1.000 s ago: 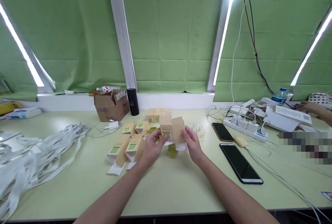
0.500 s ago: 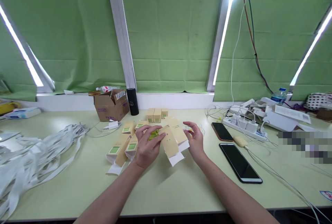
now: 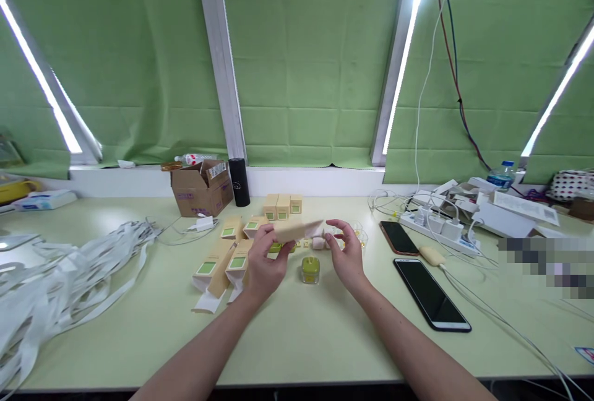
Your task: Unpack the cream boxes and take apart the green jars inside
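"Carton (image 3: pixel 293 230)?"
"Left hand (image 3: pixel 266 266): fingers pinching its left end; long axis crosswise, toward the right hand (image 3: pixel 349 258)."
"Right fingers?"
"Parted, just beside the opposite end; contact unconfirmed."

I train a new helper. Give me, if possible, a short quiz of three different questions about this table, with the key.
1. Which thing does the left hand hold?
A) A black phone
B) A beige carton
C) A white strap

2. True or false: the black cylinder stands beside the brown cardboard box.

3. Fill in the colour: the small jar standing nearest the person on the table has a ____ lid.

Key: 1. B; 2. True; 3. green
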Tool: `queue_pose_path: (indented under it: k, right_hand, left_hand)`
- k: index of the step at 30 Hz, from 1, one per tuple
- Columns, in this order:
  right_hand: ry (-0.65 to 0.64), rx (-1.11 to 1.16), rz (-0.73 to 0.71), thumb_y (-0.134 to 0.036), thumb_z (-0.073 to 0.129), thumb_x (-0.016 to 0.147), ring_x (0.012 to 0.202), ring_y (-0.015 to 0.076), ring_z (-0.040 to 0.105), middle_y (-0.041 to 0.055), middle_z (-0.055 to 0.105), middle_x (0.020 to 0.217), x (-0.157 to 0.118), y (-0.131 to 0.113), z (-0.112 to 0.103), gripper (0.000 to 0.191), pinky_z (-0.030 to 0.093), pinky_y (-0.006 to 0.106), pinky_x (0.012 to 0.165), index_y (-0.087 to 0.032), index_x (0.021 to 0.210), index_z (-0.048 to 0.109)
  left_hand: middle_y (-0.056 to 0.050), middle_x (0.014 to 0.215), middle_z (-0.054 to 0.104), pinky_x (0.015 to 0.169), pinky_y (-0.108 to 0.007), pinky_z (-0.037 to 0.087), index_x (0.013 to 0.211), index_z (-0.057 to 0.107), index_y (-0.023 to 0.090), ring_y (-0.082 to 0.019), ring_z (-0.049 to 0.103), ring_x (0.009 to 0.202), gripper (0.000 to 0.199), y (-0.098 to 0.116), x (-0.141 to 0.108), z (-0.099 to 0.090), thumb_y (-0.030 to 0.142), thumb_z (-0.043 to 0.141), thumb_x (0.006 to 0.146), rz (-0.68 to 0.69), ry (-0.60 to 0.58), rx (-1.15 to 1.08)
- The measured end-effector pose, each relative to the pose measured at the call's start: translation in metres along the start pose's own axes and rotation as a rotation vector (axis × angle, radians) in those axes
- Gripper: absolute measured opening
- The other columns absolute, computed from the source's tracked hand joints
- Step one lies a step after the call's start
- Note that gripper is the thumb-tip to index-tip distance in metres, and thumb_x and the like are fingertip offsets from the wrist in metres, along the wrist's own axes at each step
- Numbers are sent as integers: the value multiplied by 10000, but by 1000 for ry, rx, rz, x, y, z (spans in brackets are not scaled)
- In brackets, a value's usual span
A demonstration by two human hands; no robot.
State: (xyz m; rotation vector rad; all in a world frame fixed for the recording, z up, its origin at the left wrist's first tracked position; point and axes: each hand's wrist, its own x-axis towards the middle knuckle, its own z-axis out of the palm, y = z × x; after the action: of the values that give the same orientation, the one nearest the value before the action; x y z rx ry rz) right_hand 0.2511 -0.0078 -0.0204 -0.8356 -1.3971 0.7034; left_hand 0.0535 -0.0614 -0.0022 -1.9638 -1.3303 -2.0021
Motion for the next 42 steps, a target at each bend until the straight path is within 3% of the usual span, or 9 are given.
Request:
queue_pose_path:
  k: [3, 7, 13, 19, 24, 29, 35, 37, 42]
  right_hand:
    - [-20, -40, -82, -350, 606, 939, 1175, 277, 589, 90, 661, 1284, -5, -9, 1, 251, 470, 467, 1008, -268, 1173, 642]
    - [-107, -34, -163, -298, 589, 956, 1192, 269, 596, 93, 655, 1307, -11, -18, 4, 184, 462, 449, 998, -269, 1137, 610]
    - [-208, 48, -87, -347, 621, 947, 982, 232, 628, 86, 682, 1262, -10, -14, 7, 224, 499, 390, 846, -270, 1157, 627]
    - [-242, 206, 127, -427, 701, 879, 729, 199, 581, 11, 675, 860, -6, -5, 9, 225, 471, 324, 668, -274, 1040, 667]
    - [-222, 261, 166, -429, 748, 830, 740, 204, 596, 25, 690, 855, -7, -7, 13, 223, 479, 332, 671, -257, 967, 705]
    - [-148, 252, 190, -411, 782, 780, 730, 198, 611, 25, 705, 815, 1, -4, 14, 237, 485, 325, 648, -239, 935, 732]
    - [-13, 140, 128, -467, 756, 748, 716, 187, 626, 43, 731, 826, 60, 10, -5, 333, 502, 315, 645, -200, 944, 719]
    - [47, -48, 191, -471, 714, 764, 682, 183, 632, 40, 737, 786, 88, 21, -15, 343, 503, 302, 614, -197, 969, 713]
    - [146, -243, 299, -356, 710, 754, 682, 198, 658, 83, 754, 809, 144, 57, -36, 245, 495, 292, 587, -180, 925, 708]
  left_hand:
    - [-73, 948, 719, 843, -355, 547, 869, 697, 211, -239, 674, 928, 215, -2, -2, 3, 409, 778, 844, -309, -6, -194]
    - [-17, 743, 672, 685, -286, 516, 773, 639, 187, -174, 639, 712, 339, -4, 4, 5, 446, 856, 737, -554, -5, -374]
    - [-56, 785, 760, 735, -323, 551, 827, 709, 153, -217, 713, 774, 463, -1, 13, 7, 462, 948, 579, -799, -25, -507]
    - [-98, 916, 805, 848, -375, 567, 937, 732, 146, -270, 751, 928, 544, -8, 9, 8, 487, 955, 577, -838, -84, -522]
    - [-102, 961, 811, 813, -370, 562, 1061, 691, 159, -271, 758, 906, 625, -9, 9, 11, 547, 922, 629, -813, -57, -485]
    - [-34, 798, 783, 748, -323, 514, 1264, 587, 184, -221, 726, 796, 705, 0, 11, 10, 633, 803, 766, -729, -103, -365]
    - [-102, 1007, 795, 844, -350, 505, 1218, 561, 195, -249, 709, 1020, 585, 3, 10, 9, 621, 719, 849, -659, -97, -353]
    - [-114, 1040, 791, 859, -367, 509, 1192, 573, 196, -257, 708, 1041, 536, 3, 9, 9, 597, 711, 865, -657, -104, -339]
    - [-111, 1027, 786, 887, -387, 528, 1110, 616, 190, -254, 724, 1030, 426, 1, 7, 11, 530, 718, 875, -621, -106, -335]
